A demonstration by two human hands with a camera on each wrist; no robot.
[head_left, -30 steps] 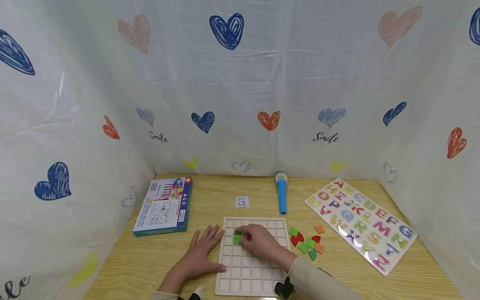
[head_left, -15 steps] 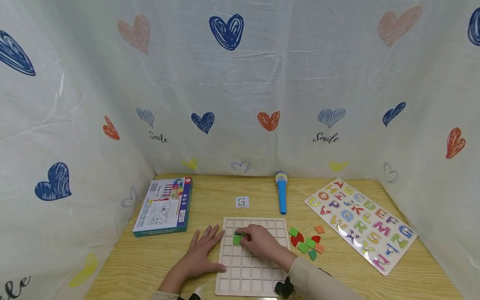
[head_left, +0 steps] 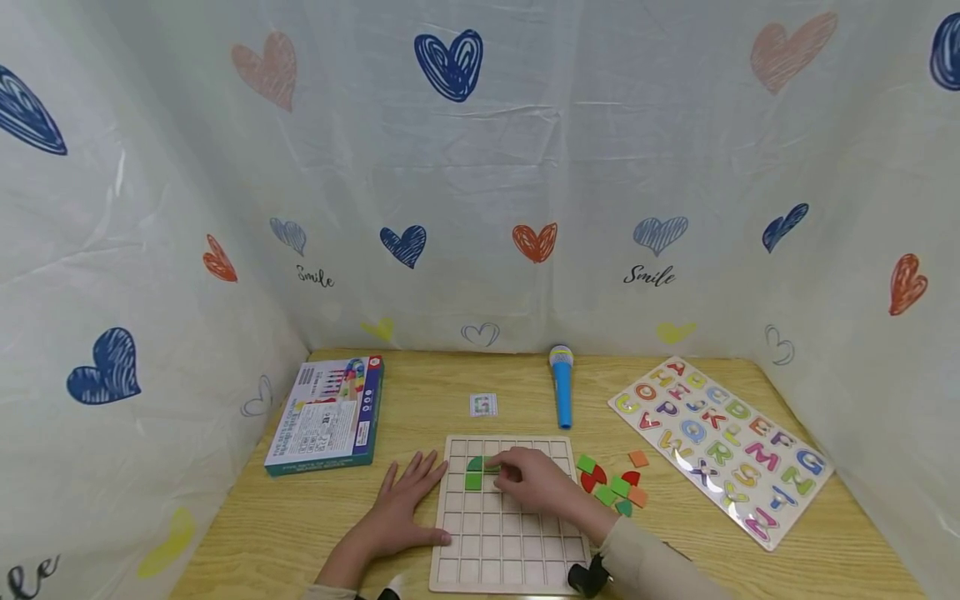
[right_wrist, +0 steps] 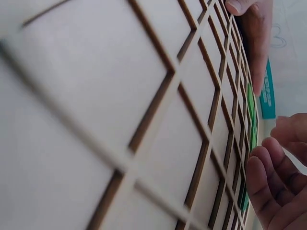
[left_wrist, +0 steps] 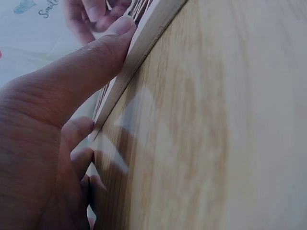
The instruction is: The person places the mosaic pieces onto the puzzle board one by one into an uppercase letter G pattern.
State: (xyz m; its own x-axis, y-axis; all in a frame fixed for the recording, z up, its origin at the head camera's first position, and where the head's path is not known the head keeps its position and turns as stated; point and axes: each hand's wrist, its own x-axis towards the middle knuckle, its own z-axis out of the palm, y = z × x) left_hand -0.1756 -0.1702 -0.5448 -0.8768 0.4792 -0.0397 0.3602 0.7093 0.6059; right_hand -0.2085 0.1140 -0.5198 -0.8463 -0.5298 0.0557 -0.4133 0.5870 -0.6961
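A wooden grid board (head_left: pixel 502 546) lies in front of me. My left hand (head_left: pixel 397 512) is spread beside its left side, the thumb (left_wrist: pixel 122 28) resting on the board's edge. In the upper left cells sit a dark green quarter-round tile (head_left: pixel 476 463) and, just below, a light green square tile (head_left: pixel 473 481). My right hand (head_left: pixel 536 482) is over the board right of these tiles, its fingers loosely bent, with a sliver of green showing under the fingertips. In the right wrist view, green tiles (right_wrist: pixel 252 115) lie near the fingers and none shows between them.
Loose green, red and orange tiles (head_left: pixel 606 495) lie right of the board. An alphabet puzzle board (head_left: pixel 720 450) is at the right. A blue toy microphone (head_left: pixel 562 392) and a small pattern card (head_left: pixel 483 405) lie behind; a flat box (head_left: pixel 324 415) is at the back left.
My right hand has drawn back to the right from the dark green quarter-round tile, which now shows more fully in its cell. The left hand stays where it was.
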